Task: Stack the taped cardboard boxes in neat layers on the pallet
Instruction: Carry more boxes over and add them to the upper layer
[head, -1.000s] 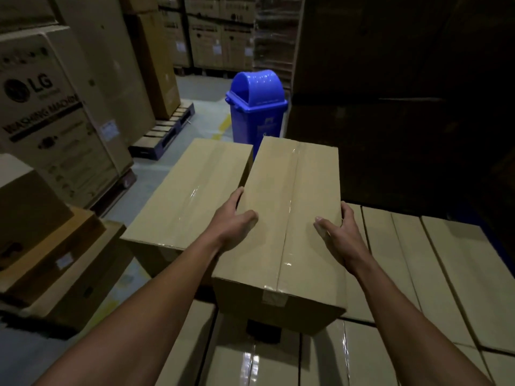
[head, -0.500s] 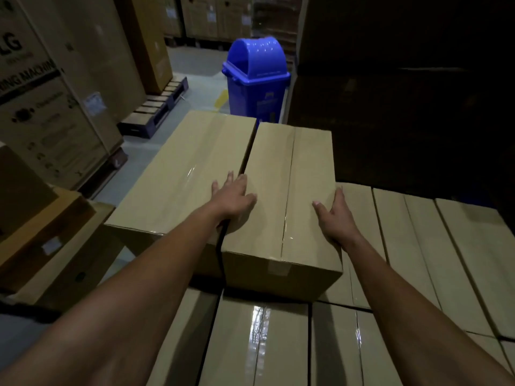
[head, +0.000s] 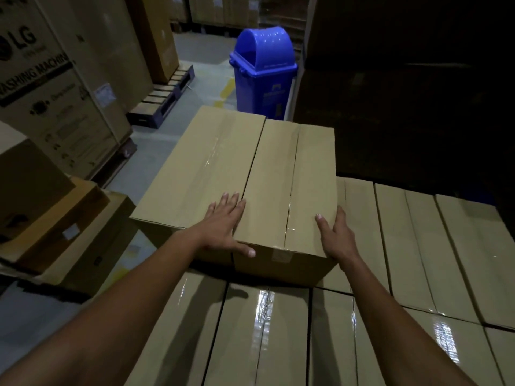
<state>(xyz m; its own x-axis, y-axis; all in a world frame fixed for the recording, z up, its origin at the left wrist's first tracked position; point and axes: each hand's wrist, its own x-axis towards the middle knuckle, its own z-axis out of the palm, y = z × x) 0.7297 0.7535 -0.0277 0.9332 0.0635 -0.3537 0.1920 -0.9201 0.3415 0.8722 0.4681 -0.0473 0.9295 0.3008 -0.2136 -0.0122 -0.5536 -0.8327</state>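
A plain brown taped box point(head: 289, 190) sits on the lower layer of boxes point(head: 418, 246), tight against its neighbour box point(head: 206, 168), left hand point(head: 225, 227) and right hand point(head: 337, 238) flat with straight fingers on it, blue bin point(head: 264, 76) behind.

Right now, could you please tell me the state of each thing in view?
Right box: taped shut, set on the layer, flush against its neighbour.
Left box: taped shut.
Lower layer: taped boxes, side by side.
Left hand: flat on both boxes.
Right hand: on right box's edge.
Blue bin: upright.
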